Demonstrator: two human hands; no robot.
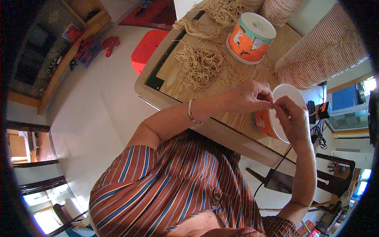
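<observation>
My left hand [250, 94], below a wrist with a silver bangle, reaches across the table's near side with thumb and fingers pinched together. Its fingertips meet those of my right hand [295, 118], which is curled closed as well. Whatever lies between them is too small to make out. Just behind and below my hands is an orange paper bucket [263, 123] with a white inside, partly hidden by my right hand. A loose tangle of tan twine [199, 65] lies to the left of my hands.
Farther back on the wood-topped table [173, 83] stands an orange and green paper bucket [246, 41]. Long stacks of nested buckets [321, 49] lie at the right, with more twine [227, 12] at the back. A red stool [148, 49] stands beyond the left edge; black cables [319, 134] hang at the right.
</observation>
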